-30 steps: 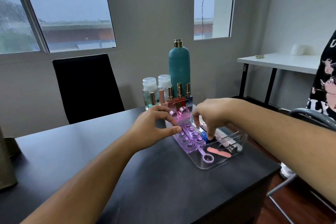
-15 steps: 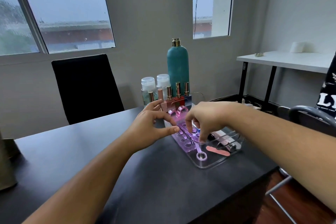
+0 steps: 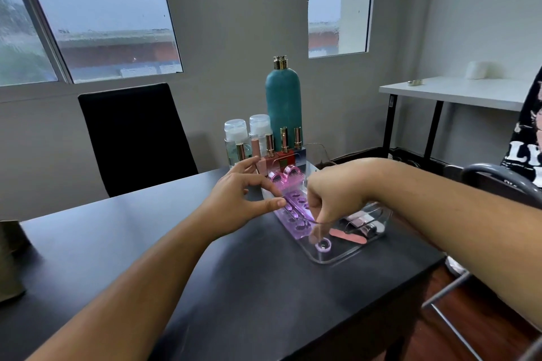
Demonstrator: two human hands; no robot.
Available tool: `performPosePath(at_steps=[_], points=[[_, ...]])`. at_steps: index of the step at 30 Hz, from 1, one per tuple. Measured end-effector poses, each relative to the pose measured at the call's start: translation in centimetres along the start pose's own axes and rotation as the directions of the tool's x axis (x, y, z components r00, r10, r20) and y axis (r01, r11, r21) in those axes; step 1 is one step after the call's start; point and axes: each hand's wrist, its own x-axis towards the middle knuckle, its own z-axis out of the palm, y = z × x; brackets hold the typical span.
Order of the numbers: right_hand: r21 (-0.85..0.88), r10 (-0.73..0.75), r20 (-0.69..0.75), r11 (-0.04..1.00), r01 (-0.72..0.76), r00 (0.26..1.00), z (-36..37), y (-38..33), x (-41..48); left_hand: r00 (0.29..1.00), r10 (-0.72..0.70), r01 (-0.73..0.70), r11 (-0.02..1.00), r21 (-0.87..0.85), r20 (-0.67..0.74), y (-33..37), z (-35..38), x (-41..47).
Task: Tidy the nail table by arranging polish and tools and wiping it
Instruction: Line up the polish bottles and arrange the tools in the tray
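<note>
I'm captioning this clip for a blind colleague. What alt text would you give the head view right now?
A person's left hand pinches a purple rack in a clear tray on a black table, while the right hand dips curled fingers into the tray beside a pink nail file. Polish bottles and a tall teal bottle stand behind.

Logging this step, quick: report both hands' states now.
Left hand: pinching the purple toe separator.
Right hand: pinching a thin tool over the clear tray.
</note>
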Motion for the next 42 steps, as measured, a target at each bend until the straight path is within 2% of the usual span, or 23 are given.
performPosePath(at_steps=[9,15,20,27,32,42], points=[[-0.097,0.102,0.140,0.991,-0.088,0.985,0.2,-1.3,0.3,1.000,-0.005,0.005,1.000,0.017,0.000,-0.2,0.2,0.0],[-0.142,0.158,0.090,0.979,-0.144,0.983,0.3,-1.0,0.6,1.000,-0.013,0.013,1.000,0.020,0.005,-0.1,0.1,-0.1],[-0.137,0.200,0.162,0.974,-0.179,0.966,0.4,-1.1,1.4,1.000,-0.016,0.016,1.000,0.014,0.005,0.1,0.1,-0.1],[-0.121,0.203,0.121,0.975,-0.189,0.972,0.6,-1.0,1.6,1.000,-0.023,0.023,1.000,0.008,0.007,0.3,0.0,-0.2],[-0.118,0.191,-0.022,0.974,-0.192,0.981,0.9,-1.0,1.6,1.000,-0.025,0.025,1.000,0.002,0.010,0.6,0.0,-0.3],[-0.094,0.183,-0.064,0.978,-0.189,0.981,1.0,-0.7,1.4,1.000,-0.019,0.019,1.000,-0.010,0.002,0.9,-0.2,-0.5]])
